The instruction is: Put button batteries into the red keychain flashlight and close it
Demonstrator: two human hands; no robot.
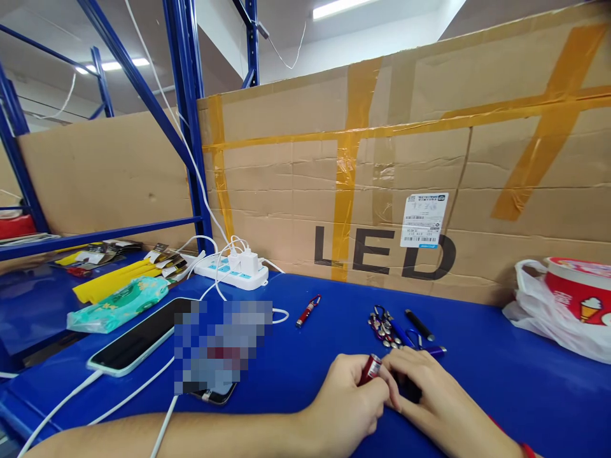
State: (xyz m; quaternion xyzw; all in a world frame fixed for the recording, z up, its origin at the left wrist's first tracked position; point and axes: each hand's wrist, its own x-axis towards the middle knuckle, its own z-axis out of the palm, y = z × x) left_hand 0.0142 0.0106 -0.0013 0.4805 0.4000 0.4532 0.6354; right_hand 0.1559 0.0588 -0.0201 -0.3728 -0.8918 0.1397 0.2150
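My left hand is closed around a small red keychain flashlight, whose silver end sticks out between the fingers. My right hand meets it from the right, with its fingertips at that silver end. Both hands rest low on the blue table. Just beyond them lies a pile of small flashlight parts and key clips, with a black tube and a blue one beside it. Another red keychain flashlight lies alone farther left.
A big cardboard wall marked LED closes off the back. A white power strip with chargers sits at its foot, cables running to a phone at left. A wipes pack lies nearby. A red tub in a white bag is at right.
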